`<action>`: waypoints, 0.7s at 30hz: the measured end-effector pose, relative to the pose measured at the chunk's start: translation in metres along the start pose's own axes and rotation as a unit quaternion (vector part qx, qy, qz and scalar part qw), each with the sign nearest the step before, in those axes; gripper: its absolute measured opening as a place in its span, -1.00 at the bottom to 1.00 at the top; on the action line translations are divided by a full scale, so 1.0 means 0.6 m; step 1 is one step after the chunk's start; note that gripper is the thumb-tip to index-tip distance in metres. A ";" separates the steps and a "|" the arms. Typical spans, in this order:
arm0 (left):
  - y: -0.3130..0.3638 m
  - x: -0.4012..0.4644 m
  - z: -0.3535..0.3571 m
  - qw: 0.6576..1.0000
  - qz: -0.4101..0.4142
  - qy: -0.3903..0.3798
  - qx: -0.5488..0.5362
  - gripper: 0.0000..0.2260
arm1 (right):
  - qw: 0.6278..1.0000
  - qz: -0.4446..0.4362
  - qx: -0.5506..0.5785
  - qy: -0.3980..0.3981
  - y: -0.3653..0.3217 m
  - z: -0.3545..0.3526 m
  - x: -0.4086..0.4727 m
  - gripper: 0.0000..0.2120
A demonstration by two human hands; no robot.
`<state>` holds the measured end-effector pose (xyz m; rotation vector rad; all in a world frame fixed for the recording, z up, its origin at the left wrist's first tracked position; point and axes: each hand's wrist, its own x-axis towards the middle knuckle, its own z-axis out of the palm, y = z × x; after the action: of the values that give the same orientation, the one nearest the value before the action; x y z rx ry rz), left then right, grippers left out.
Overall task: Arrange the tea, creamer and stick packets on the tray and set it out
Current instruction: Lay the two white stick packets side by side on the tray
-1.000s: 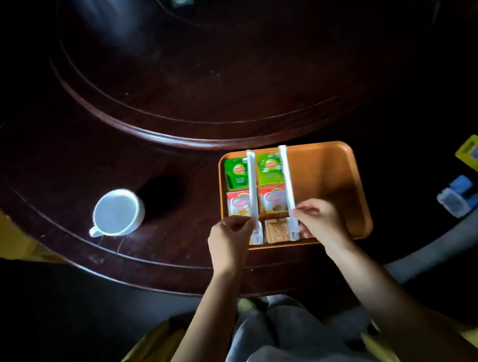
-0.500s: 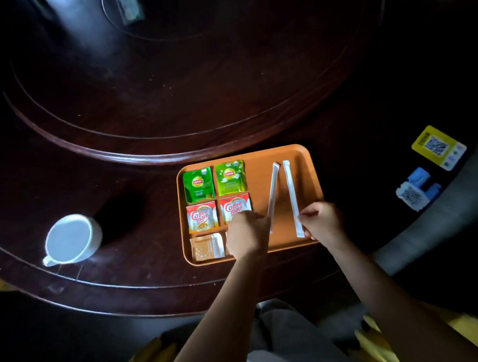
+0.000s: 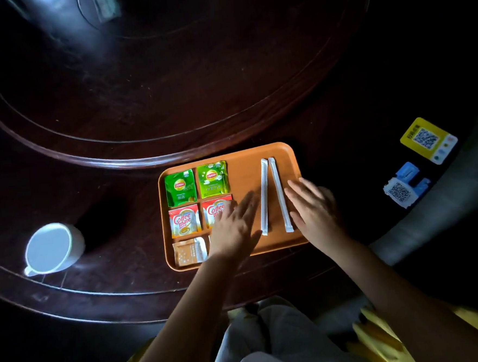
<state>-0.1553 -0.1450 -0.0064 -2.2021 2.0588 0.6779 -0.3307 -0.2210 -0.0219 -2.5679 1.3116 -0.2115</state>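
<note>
On tray point(image 3: 239, 155), tea packets point(image 3: 180, 187), stick packets point(image 3: 264, 196)

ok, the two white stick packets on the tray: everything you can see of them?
The two stick packets are long, thin, white, paper-like tubes with flattened ends. They lie flat on the right half of the orange tray, tops nearly touching, bottoms splayed apart. The left hand and right hand, both open, flank them; neither clearly touches them.

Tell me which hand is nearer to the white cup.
Left. The left hand lies on the tray's middle, on the side toward the white cup; the right hand is over the tray's far right edge.
</note>
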 end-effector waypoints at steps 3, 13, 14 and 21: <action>0.005 0.011 0.008 0.998 0.043 -0.035 0.042 -0.31 | 0.996 -0.056 -0.044 -0.045 0.011 -0.001 -0.001 -0.45; 0.007 0.025 0.005 0.997 0.047 -0.008 0.067 -0.38 | 0.987 -0.114 -0.064 -0.092 0.022 0.000 0.011 -0.41; 0.009 0.024 0.006 0.997 0.040 -0.002 0.066 -0.38 | 0.987 -0.115 -0.059 -0.096 0.022 0.000 0.012 -0.41; 0.012 0.008 0.015 0.998 0.003 0.000 0.062 -0.37 | 0.985 -0.120 -0.038 -0.119 0.026 0.004 0.015 -0.43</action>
<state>-0.1644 -0.1474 -0.0146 -2.1299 2.0477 0.5332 -0.3367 -0.2369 -0.0285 -2.7096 0.9429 0.1035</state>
